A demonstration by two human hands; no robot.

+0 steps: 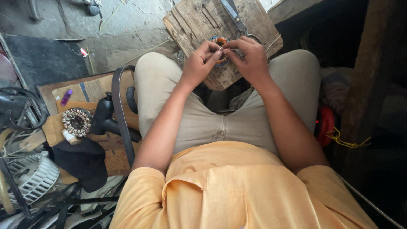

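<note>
A seated person works over a worn wooden board [199,23] that lies just beyond the knees. On its near edge sits a small wound coil [220,50] — copper-coloured. Left hand [198,63] and right hand [250,57] meet above it, fingers [212,47] pinched closed on something tiny, probably wire. Scissors [237,19] lie farther up the board. Keeping the strand taut and the coil steady seems wise.

Flattened brown cardboard boxes [91,91] lie on the floor, left.
</note>
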